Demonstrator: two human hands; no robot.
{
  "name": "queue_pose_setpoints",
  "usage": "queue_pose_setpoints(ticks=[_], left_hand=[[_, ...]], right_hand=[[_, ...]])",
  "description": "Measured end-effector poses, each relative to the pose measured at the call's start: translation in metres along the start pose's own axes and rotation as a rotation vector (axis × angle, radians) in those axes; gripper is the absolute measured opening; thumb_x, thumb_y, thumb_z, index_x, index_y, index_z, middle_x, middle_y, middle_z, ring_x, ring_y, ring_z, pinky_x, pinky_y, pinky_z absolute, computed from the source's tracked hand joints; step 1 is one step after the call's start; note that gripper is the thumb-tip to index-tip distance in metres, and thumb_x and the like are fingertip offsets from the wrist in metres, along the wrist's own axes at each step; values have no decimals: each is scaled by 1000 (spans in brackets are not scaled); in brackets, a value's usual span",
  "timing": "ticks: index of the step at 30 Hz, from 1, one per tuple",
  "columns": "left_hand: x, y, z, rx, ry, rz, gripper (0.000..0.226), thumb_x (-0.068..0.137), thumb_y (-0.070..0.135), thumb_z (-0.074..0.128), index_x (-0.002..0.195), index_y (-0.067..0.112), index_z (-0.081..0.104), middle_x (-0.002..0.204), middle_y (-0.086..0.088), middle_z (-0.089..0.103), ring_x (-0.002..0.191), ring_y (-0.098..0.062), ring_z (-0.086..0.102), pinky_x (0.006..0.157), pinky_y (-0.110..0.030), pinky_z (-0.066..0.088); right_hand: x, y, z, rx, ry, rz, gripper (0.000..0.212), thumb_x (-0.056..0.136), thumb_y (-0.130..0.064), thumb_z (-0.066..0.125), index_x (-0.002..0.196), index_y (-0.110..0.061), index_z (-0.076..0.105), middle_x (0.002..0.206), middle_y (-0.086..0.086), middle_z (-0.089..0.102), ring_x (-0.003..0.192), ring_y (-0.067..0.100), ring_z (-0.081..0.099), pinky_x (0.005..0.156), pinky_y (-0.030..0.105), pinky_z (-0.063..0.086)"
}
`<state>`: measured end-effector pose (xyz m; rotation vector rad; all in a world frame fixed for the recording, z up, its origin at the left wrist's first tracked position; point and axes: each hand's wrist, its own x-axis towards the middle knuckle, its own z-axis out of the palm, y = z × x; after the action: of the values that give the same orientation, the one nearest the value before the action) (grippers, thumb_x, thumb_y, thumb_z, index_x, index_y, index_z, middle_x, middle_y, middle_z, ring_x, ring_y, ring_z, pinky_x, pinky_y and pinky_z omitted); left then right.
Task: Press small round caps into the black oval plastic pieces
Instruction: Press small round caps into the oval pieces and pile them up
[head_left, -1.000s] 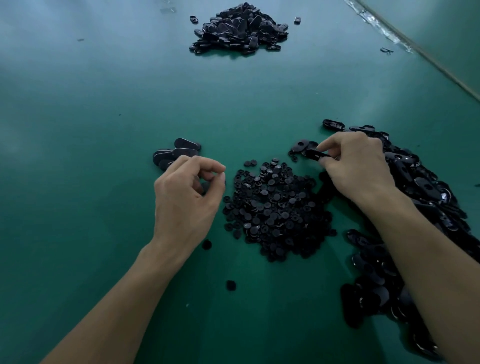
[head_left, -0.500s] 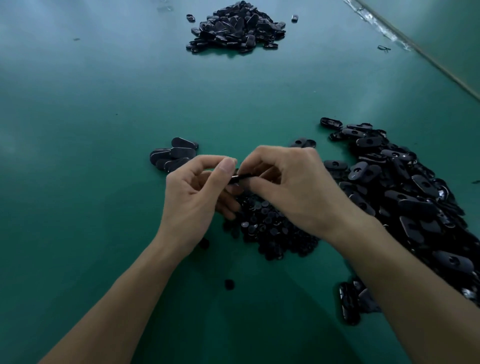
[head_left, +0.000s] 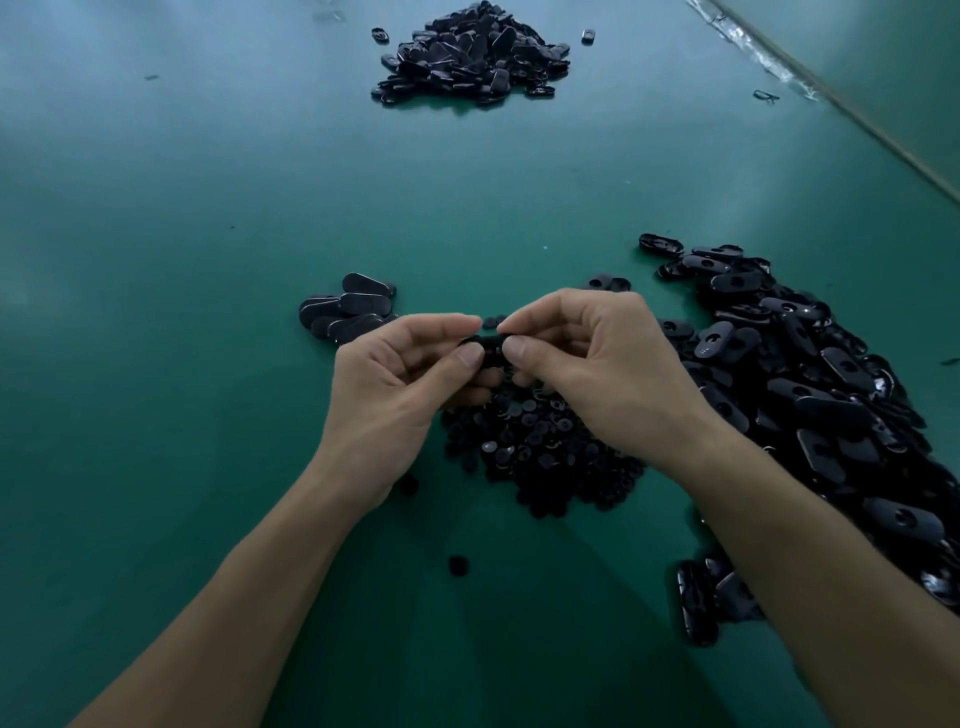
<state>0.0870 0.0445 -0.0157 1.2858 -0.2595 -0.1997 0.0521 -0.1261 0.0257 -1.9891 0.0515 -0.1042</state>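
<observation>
My left hand (head_left: 400, 384) and my right hand (head_left: 602, 374) meet at the middle of the green table, thumbs and forefingers pinched on one black oval piece (head_left: 488, 345) held between them. Most of that piece is hidden by my fingers, and I cannot tell whether a cap is in it. Under my hands lies a heap of small round caps (head_left: 535, 447). A big heap of black oval pieces with holes (head_left: 810, 384) spreads along the right side.
A small stack of oval pieces (head_left: 345, 309) lies just left of my hands. Another heap of oval pieces (head_left: 470, 54) sits at the far side of the table (head_left: 182, 260). Two loose caps (head_left: 458, 565) lie near my left wrist. The table's edge (head_left: 852, 111) runs diagonally at the top right.
My right hand brought an oval piece from the right heap to the middle. My left hand came up to meet it, and both hands now pinch it together.
</observation>
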Motion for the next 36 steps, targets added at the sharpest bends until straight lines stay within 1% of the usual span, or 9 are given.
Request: queue_pose_setpoints(ticks=[6,10,14,17,19,23,26,30,36], left_hand=[[1,-3,-3,46,-45,0,21,87,-2,69,99,15,72,81,-6,76,73,-16,73,70,-22,57],[3,-3,-5,37,-24,3,22,85,9,73,105,16,68,77,-3,74,72,-15,72,69,-24,57],[4,-4,-3,-9,-19,-11,7,84,15,73,92,15,74,85,-4,76,78,-17,73,73,-26,59],[4,-4,-3,-11,-10,-14,5,82,22,74,82,17,74,83,-2,76,77,-15,73,73,-25,59],[4,-5,-3,-34,9,-19,9,82,24,70,84,14,70,87,-4,76,82,-16,74,73,-25,59],[5,-5,-3,-38,5,-30,18,86,23,65,90,8,57,91,-5,76,80,-21,75,68,-26,59],[4,-4,-3,-24,-5,-19,15,85,20,66,95,11,60,84,-5,74,71,-17,72,64,-26,59],[3,-2,-2,4,-5,-15,31,83,19,68,112,16,57,77,-7,74,63,-15,69,58,-25,57],[2,-4,-1,68,-22,20,29,85,15,68,114,21,66,79,-1,72,71,-13,71,63,-24,58]], right_hand=[[-1,0,0,45,4,21,11,89,-10,73,90,-21,72,74,-5,75,68,9,73,66,16,52],[-1,-1,6,132,4,32,14,90,-8,72,88,-21,70,75,-1,76,69,13,73,63,18,51],[-2,-4,13,137,-28,28,14,92,-7,68,88,-21,68,79,-3,77,74,11,74,64,21,54],[-3,-6,8,-137,-36,-30,9,92,-16,68,92,-24,72,72,-11,74,68,1,69,65,18,54],[-2,-7,1,-371,-65,-24,7,90,-27,70,96,-29,73,74,-13,71,75,3,65,73,26,56],[-3,-4,-6,-780,-166,17,26,90,-44,68,112,-29,66,90,-13,49,94,10,47,87,35,48],[-7,-2,-3,-790,-175,23,17,94,-38,65,108,-28,66,90,-11,47,96,14,50,85,36,47],[-9,-2,0,-754,-119,38,8,95,-28,62,96,-25,69,89,-9,58,89,18,58,82,40,53],[-7,0,2,-805,-86,42,12,94,-33,60,92,-24,68,91,-5,62,89,18,59,77,35,52]])
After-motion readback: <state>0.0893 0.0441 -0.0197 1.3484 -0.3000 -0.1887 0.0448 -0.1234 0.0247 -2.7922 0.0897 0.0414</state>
